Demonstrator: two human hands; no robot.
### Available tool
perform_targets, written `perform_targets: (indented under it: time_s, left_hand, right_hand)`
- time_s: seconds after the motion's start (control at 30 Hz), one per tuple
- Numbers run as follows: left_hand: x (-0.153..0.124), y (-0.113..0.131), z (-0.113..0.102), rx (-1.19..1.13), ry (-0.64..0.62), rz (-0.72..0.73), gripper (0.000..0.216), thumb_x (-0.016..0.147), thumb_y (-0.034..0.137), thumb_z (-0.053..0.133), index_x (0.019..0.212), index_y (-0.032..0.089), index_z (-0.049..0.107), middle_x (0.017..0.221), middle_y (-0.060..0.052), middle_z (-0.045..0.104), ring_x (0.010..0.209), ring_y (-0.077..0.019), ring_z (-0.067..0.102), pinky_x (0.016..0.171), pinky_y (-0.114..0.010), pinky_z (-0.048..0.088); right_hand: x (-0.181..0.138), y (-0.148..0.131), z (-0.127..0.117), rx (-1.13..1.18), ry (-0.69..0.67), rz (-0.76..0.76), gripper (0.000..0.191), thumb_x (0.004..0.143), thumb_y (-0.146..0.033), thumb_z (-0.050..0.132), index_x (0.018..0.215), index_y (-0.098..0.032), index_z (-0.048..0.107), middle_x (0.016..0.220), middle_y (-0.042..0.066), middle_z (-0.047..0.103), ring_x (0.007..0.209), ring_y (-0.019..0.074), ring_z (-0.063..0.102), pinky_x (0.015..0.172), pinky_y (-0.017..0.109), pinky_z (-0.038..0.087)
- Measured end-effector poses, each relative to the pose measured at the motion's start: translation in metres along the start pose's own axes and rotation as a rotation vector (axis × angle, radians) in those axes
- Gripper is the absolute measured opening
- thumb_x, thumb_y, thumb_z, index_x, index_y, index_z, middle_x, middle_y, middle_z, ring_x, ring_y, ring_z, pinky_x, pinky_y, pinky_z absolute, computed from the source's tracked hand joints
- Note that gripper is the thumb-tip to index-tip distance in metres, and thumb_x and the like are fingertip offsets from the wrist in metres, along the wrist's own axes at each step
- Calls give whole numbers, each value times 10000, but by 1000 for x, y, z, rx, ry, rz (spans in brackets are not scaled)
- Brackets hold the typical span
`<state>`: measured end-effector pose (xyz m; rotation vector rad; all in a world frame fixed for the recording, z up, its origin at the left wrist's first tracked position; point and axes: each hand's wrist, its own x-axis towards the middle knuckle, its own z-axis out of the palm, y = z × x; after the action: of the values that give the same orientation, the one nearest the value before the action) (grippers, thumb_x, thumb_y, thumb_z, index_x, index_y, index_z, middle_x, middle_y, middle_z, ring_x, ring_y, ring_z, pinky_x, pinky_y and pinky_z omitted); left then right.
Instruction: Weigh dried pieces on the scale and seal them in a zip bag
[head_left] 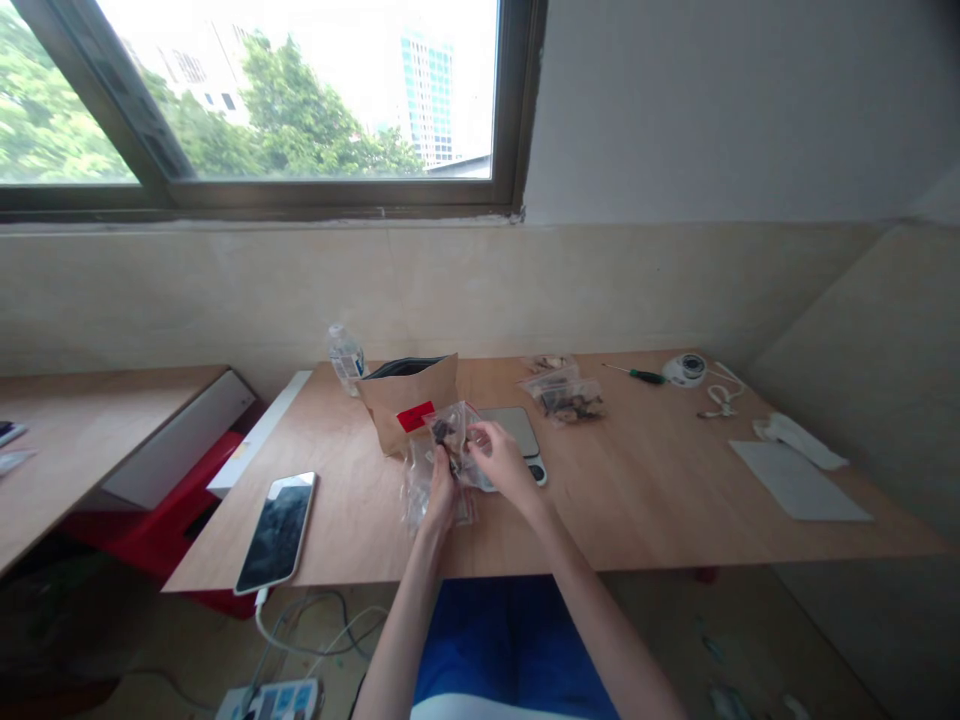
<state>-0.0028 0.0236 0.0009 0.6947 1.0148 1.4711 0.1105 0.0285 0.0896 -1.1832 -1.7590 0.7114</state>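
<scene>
I hold a small clear bag with both hands, just above the table and right in front of me. The bag has some dark bits inside. My left hand comes up from below, and its fingers are pressed together on the bottom of the bag. My right hand is at the right side of the bag, and its fingers pinch the edge there. Under my left hand lies a pile of clear bags, flat on the table. Just behind my hands stands a brown paper bag with a red label, and its top is open. A flat gray scale lies just behind my right hand. A water bottle stands behind the paper bag, at the far edge. More clear bags with dark bits lie further back on the right. Past them are a green screwdriver, a round white thing and a white cord. A gray sheet lies far to my right. A phone lies face up near the left front corner, well apart from my hands.
</scene>
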Motion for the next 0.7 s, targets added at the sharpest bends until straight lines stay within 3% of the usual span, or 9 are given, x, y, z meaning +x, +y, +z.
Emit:
perform_targets:
  time_s: [0.13, 0.27, 0.5, 0.7]
  left_hand:
    - [5, -5, -7, -265, -79, -70, 409, 889, 502, 361, 1095, 263, 622, 1185, -51, 630, 1166, -216, 537, 972, -377, 446]
    - [9, -9, -15, -309, -52, -83, 271, 875, 371, 449, 1015, 251, 649, 1100, -64, 669, 1113, -228, 573, 942, -374, 467]
    - [13, -19, -22, -387, 6, -42, 191, 843, 269, 502, 965, 240, 647, 1044, -49, 682, 1045, -216, 604, 904, -355, 486]
    - [11, -15, -21, -366, 12, -60, 184, 827, 249, 527, 959, 226, 653, 1039, -52, 682, 1049, -214, 602, 901, -342, 485]
  right_hand:
    - [15, 13, 20, -2, -146, 35, 227, 755, -167, 594, 981, -151, 604, 970, 87, 618, 866, 189, 592, 787, 329, 467]
    - [19, 14, 26, 102, -311, -45, 282, 782, -179, 579, 1063, -180, 587, 1000, 64, 626, 904, 184, 592, 812, 316, 462]
    - [21, 9, 28, 20, -347, -116, 468, 733, -164, 631, 1186, -183, 513, 1232, 107, 515, 1181, 229, 452, 1017, 389, 332]
    - [23, 13, 35, 50, -299, -167, 429, 732, -147, 600, 1152, -196, 524, 1168, 85, 541, 1124, 211, 489, 997, 381, 350]
